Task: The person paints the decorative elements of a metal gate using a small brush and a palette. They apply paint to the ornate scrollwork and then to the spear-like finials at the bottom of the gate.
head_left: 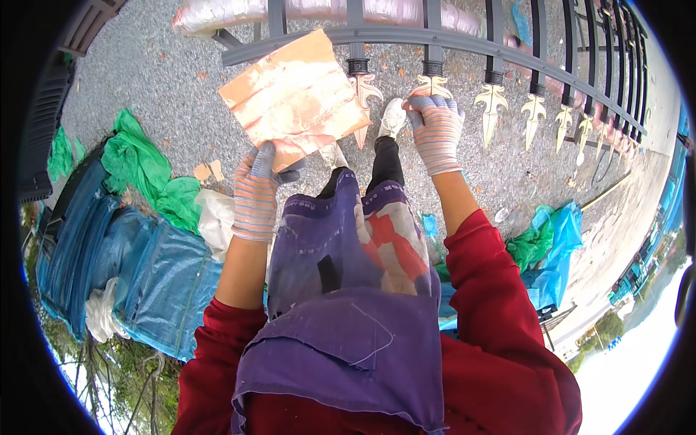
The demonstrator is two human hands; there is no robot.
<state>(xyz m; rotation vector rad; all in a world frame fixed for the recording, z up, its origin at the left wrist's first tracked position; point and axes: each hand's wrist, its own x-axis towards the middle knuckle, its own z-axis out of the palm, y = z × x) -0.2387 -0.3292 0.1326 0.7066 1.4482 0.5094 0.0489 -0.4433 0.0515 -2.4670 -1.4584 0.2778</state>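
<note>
My left hand (259,192), in a striped knit glove, grips the lower edge of a creased brown cardboard sheet (297,98), which is tilted and brightly sunlit. It covers part of a black metal fence panel (464,42) and overlaps one spearhead finial (365,90). My right hand (437,134), gloved alike, is closed with its fingertips at the lower part of another finial (433,85). Whatever those fingertips pinch, if anything, is too small to make out. More gold-coloured finials (491,112) line the bar ends toward the right.
A long plastic-wrapped bundle (391,10) lies beneath the fence bars on grey ground (167,72). Green sheeting (141,163) and blue wrapped stacks (167,275) stand at the left. More blue sheeting (562,239) lies at the right. My white shoes (392,118) are close to the finials.
</note>
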